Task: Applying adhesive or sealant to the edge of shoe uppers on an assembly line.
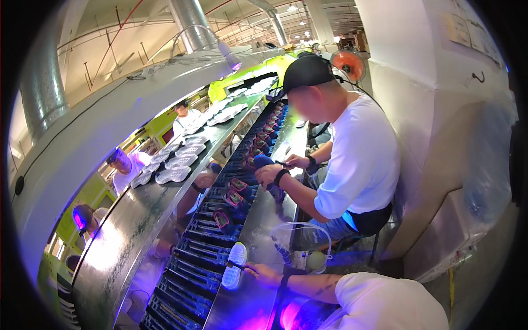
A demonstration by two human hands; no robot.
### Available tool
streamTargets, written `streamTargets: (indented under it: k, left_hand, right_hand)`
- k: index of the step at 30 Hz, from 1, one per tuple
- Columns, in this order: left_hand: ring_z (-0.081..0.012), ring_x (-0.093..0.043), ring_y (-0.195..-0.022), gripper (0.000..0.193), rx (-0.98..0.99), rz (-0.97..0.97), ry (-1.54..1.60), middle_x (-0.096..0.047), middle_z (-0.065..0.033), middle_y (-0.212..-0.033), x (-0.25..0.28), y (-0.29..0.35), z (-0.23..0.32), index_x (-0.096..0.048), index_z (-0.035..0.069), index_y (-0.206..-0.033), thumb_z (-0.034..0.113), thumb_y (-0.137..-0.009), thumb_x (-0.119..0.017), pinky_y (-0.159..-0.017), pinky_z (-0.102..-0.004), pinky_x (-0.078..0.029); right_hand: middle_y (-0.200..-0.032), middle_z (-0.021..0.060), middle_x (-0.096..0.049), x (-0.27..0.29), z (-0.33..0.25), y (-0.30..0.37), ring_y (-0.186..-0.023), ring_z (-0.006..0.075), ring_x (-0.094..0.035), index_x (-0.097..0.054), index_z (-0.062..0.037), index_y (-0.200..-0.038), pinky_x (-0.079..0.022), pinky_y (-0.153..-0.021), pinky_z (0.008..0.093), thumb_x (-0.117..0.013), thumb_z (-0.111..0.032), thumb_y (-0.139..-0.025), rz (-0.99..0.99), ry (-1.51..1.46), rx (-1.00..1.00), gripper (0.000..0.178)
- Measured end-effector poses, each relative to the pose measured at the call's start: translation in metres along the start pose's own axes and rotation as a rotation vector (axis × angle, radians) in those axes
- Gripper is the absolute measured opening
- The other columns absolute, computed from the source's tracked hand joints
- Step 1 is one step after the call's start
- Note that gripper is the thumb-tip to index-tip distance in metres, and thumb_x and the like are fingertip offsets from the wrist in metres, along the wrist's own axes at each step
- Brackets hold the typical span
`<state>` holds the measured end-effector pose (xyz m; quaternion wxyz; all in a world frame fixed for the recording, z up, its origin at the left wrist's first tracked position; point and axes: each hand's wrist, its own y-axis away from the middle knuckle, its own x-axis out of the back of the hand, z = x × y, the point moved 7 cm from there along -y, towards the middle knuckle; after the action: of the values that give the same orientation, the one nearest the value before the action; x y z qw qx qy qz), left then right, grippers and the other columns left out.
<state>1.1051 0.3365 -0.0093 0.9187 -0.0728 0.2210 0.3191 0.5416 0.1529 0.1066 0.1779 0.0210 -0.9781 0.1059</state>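
My right hand (265, 274) reaches in from the lower right, with a dark band on the wrist. Its fingers are closed on the dark handle of a thin brush (237, 265). The handle crosses a white shoe sole (236, 255), which lies at the edge of the steel ledge (258, 231). Whether the brush tip touches the sole is too small to tell. My left hand does not show. Near the lower edge, a pink-violet lit shape cannot be made out.
A seated co-worker (357, 148) ahead works on a dark blue shoe (264, 161). Shoe uppers (222, 220) stand on the slatted conveyor (192, 258). White soles (174, 174) lie on the raised shelf beyond, with more people behind it. A plastic bottle (315, 260) with tubing stands beside the ledge.
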Motion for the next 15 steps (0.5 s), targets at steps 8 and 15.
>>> streamTargets:
  k: [8, 15]
  left_hand:
    - [-0.0191, -0.059, -0.086, 0.019, -0.453, -0.016, -0.672, -0.059, -0.0054, -0.086, -0.077, 0.063, 0.069, -0.06, 0.005, -0.094, 0.018, -0.099, -0.048, -0.076, -0.0375, -0.053]
    - [-0.0169, -0.056, -0.079, 0.011, -0.053, 0.093, -0.092, -0.057, -0.0046, -0.088, 0.038, 0.051, 0.004, -0.054, 0.008, -0.102, 0.016, -0.099, -0.048, -0.072, -0.0363, -0.05]
  right_hand:
    - [-0.101, 0.0294, -0.069, -0.001, -0.003, -0.001, -0.101, 0.0483, -0.066, -0.054, -0.0066, -0.136, -0.05, -0.088, 0.0522, -0.045, -0.036, -0.11, -0.015, 0.024, -0.04, 0.04]
    - [-0.094, 0.0235, -0.068, 0.002, -0.014, 0.004, -0.089, 0.0406, -0.067, -0.056, -0.0047, -0.135, -0.051, -0.082, 0.0475, -0.046, -0.033, -0.11, -0.037, 0.055, -0.044, 0.039]
